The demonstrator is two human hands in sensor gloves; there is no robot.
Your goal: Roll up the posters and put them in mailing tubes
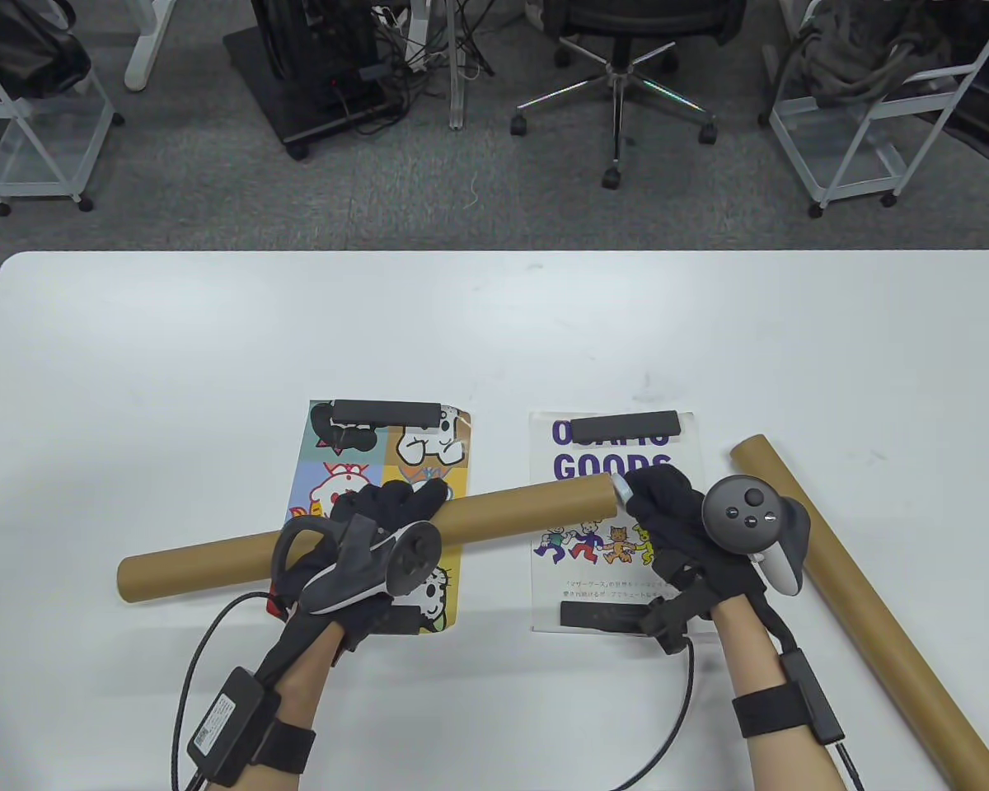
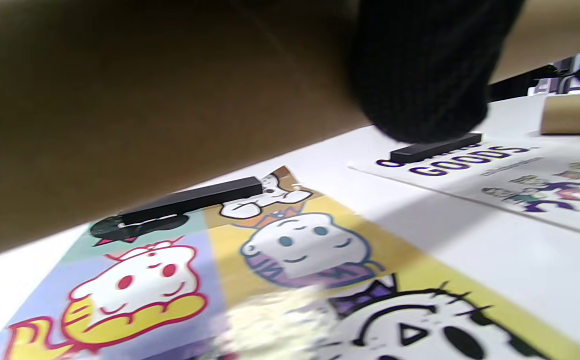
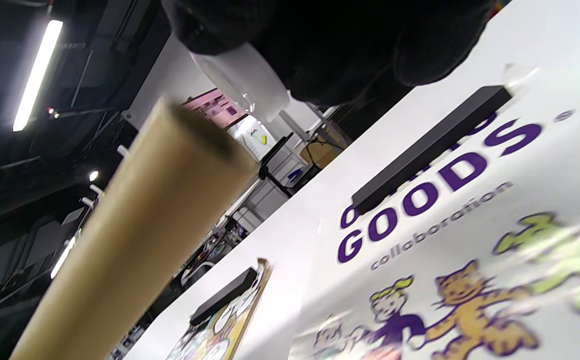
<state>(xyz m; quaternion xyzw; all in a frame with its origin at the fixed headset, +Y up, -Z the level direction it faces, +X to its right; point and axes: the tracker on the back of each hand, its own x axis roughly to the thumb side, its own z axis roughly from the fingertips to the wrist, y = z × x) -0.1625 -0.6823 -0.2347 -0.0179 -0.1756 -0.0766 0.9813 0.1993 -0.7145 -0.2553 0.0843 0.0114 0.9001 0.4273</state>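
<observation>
So right now the left hand (image 1: 379, 535) has its grip wrapped around a brown mailing tube (image 1: 503, 507), holding it up off the bench (image 1: 173, 346) roughly level, running from about 8 o'clock to 2 o'clock across the table view. Its right end hangs over the white poster (image 1: 618, 577), the one with "GOODS" in purple and little cartoon figures. The right hand (image 1: 667, 519) is just at that open end, and its grip is pinching a small white cap (image 1: 622, 488), which sits just off the tube mouth in the right wrist view; can't tell if it's touching the rim. Under the left hand lies the colourful cartoon poster (image 1: 330, 486), flat on the bench, with a black bar weight (image 1: 386, 412) across its 12 o'clock edge. The white poster has its own black bar (image 1: 626, 428) at the top and another one (image 1: 602, 614) along its bottom edge. A second tube (image 1: 865, 610) lies on the bench at 4 o'clock of the right hand, angled toward the bottom right corner.
</observation>
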